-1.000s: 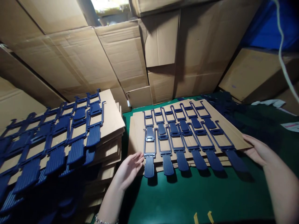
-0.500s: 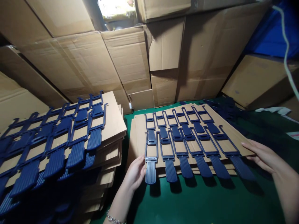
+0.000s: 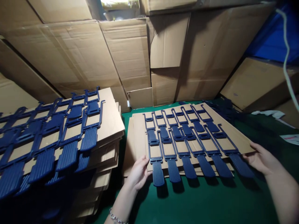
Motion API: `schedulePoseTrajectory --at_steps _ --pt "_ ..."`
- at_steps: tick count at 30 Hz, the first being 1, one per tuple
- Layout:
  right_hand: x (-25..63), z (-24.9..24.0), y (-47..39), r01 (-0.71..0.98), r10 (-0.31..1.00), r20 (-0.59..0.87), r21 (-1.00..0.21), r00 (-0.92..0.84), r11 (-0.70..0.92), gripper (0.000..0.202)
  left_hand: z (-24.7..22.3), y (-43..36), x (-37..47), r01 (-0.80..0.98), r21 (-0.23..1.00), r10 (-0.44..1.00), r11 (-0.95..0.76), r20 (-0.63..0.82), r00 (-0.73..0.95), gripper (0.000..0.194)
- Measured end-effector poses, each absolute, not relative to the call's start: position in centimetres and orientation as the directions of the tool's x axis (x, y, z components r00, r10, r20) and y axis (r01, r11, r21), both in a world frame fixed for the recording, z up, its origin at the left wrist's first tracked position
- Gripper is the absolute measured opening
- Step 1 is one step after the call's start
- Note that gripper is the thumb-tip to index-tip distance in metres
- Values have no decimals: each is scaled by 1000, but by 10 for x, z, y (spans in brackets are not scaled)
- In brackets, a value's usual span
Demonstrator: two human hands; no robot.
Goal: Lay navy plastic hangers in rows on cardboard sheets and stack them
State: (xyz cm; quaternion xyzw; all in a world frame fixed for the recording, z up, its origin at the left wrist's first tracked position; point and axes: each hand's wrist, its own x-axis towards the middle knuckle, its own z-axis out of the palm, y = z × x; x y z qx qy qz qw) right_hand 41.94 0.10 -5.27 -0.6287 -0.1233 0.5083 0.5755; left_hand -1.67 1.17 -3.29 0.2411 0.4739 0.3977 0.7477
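A cardboard sheet (image 3: pixel 149 121) on the right bears two rows of dark blue plastic frames; the ribbed tabs of the front row (image 3: pixel 189 168) stick out past its near edge. My left hand (image 3: pixel 139 172) grips the sheet's near left corner, beside the leftmost tab. At the near right corner, my right hand (image 3: pixel 263 158) pinches the same sheet, thumb on top. More cardboard sheets lie beneath it, showing at the left and near edges. A bracelet is on my left wrist.
To the left stands a tall stack of cardboard sheets (image 3: pixel 114 121) with similar blue parts between layers. Cardboard boxes (image 3: pixel 127 56) form a wall behind. More blue parts lie on the green table (image 3: pixel 198 205) at the back right, near a white cable (image 3: pixel 285 59).
The held sheet's left corner has shifted slightly right with its blue parts. My right hand sits a little farther right on the corner. The camera view has moved slightly.
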Motion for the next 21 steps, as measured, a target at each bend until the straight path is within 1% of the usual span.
schedulePoseTrajectory --at_steps 2,6,9,13,17,19,21 --pt "419 -55 1 -461 764 -499 -836 409 -299 27 -30 12 -13 -345 748 823 567 -519 230 28" --pt "417 -53 2 -432 786 -499 -839 366 -331 35 -22 14 -4 -308 785 843 537 -511 167 30" --pt "415 -46 4 -456 766 -538 -813 353 -361 39 -19 13 1 -313 805 860 504 -499 101 31" --pt "414 -42 8 -494 733 -558 -798 390 -344 44 -25 12 4 -362 821 892 442 -444 81 34" --pt "414 -45 9 -526 725 -589 -768 356 -366 43 -33 10 2 -409 844 933 348 -353 68 34" --pt "414 -48 9 -525 731 -585 -769 351 -364 40 -32 8 2 -416 847 940 333 -333 74 35" --pt "416 -49 9 -520 734 -561 -788 383 -330 35 -29 7 2 -419 844 940 334 -332 81 37"
